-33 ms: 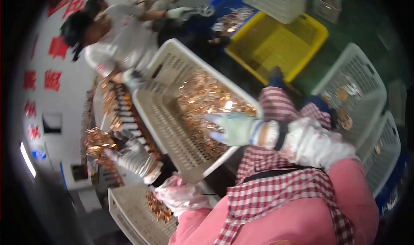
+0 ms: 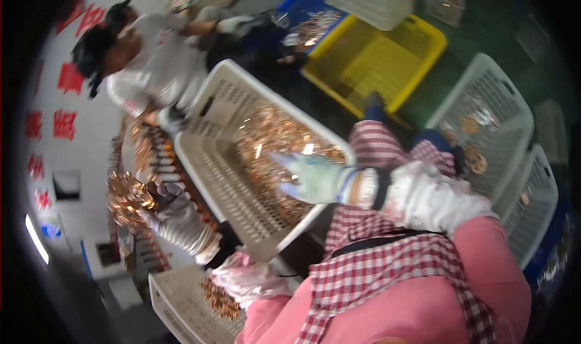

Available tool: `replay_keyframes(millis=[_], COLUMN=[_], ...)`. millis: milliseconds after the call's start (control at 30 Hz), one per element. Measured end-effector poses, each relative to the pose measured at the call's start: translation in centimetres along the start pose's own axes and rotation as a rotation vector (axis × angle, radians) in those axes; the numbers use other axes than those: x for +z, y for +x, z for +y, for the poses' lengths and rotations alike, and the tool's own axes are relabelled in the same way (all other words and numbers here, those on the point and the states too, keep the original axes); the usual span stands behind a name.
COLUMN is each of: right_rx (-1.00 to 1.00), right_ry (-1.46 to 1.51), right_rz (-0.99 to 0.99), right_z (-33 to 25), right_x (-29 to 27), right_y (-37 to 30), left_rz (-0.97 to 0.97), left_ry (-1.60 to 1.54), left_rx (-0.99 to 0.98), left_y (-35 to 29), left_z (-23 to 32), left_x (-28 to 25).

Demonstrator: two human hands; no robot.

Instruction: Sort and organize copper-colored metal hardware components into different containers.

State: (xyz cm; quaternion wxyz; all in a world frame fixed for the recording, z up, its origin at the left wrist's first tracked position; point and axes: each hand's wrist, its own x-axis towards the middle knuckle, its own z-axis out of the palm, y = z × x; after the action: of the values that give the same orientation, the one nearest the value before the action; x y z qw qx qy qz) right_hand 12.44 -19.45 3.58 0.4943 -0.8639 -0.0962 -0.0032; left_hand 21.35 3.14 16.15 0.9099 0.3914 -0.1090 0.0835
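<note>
Everything slid leftward in view; right hand extends released fingers over copper pieces, left hand grasps copper bunch.

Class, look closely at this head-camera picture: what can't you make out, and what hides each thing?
All in the head view:
Single shapes in the copper-coloured bunch at the left hand: blurred.
Whether the right hand touches the heap: blur and the downward angle.
Large pale crate's floor beneath the heap: covered by it.
Lower crate's near end: cut off by the bottom edge.
</note>
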Motion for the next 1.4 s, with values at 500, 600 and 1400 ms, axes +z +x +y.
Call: replay_keyframes(millis=[500, 600, 1400], right_rx=[0.147, 0.161, 0.057], right_ry=[0.077, 0.072, -0.134], right_rz=[0.274, 0.276, 0.018], right_z=[0.9, 1.2, 2.1], right_x=[-0.2, 0.3, 0.1], right_y=[2.0, 2.1, 1.4], left_rz=[-0.551, -0.602, -0.489], left_ry=[1.179, 1.246, 1.020], left_rx=[-0.407, -0.221, -0.548], left_y=[-3.1, -3.4, -3.9], left_z=[-11.4, -11.5, -11.6], left_x=[-1.2, -1.0, 1.2])
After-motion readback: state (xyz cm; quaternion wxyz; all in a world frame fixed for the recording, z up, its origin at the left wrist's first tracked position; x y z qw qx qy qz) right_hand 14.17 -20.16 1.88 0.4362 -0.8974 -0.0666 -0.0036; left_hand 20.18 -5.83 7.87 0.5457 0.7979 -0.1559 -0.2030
